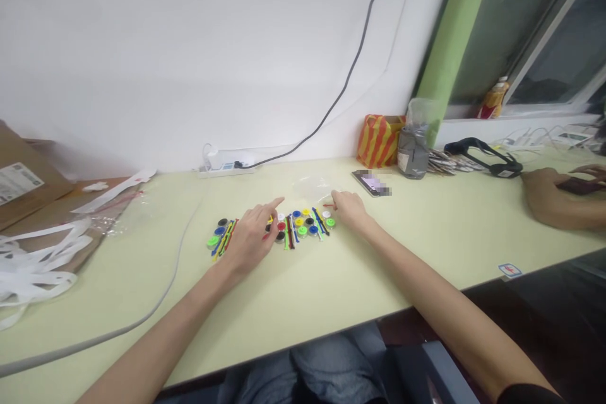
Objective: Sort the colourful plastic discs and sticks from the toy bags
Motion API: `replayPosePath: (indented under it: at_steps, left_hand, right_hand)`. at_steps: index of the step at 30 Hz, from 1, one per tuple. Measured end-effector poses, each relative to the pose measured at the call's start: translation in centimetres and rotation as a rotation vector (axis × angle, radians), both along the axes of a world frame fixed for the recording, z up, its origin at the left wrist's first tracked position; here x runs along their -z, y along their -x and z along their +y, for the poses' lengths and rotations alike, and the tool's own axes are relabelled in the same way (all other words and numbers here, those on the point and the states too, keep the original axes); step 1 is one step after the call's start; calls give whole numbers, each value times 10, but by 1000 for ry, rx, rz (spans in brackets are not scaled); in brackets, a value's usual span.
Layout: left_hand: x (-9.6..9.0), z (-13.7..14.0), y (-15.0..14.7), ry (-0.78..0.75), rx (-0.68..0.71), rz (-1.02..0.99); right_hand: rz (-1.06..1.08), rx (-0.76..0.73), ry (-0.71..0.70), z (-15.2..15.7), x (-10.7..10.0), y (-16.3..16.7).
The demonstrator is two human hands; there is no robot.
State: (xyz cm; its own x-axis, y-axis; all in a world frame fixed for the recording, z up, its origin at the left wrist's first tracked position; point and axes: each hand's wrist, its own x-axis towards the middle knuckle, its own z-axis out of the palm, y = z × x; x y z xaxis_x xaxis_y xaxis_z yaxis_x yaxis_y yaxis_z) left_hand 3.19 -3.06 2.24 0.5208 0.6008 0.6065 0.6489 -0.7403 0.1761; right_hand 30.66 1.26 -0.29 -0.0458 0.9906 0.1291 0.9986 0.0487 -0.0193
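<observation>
On the pale table lies a row of small coloured plastic pieces: round discs, such as a green disc (302,231) and a yellow disc (299,222), and thin sticks, among them a dark red stick (290,231). My left hand (250,232) rests over the middle-left of this row, its index finger stretched out and its thumb apart; it hides some pieces. At the right end of the row, my right hand (349,208) pinches a small red stick (327,205) between its fingertips. A white disc (326,215) and a blue stick (318,217) lie just left of it.
A clear plastic bag (310,185) lies behind the pieces, with a phone (372,183) to its right. Further right are a striped bag (377,142), a grey container (413,151) and another person's hands (549,192). A power strip (227,167), cable (161,293) and white straps (42,259) are left.
</observation>
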Motion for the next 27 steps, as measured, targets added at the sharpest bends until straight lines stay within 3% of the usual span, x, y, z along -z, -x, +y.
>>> replayPosePath:
  at_steps: [8,12,16,22,27]
  left_hand:
    - [1,0,-1,-5,13,-17]
    - [0,1,3,-55,37,-36]
    - [1,3,8,-59,46,-53]
    - [2,4,11,-2,25,-77]
    - [1,5,12,2,30,-88]
  right_hand:
    - [32,21,-110,16,13,-3]
    - [214,56,-119,21,16,-14]
    - [449,-31,-83,25,19,-33]
    - [468,-73,-122,28,21,-38]
    - [481,-2,-302,25,12,-37]
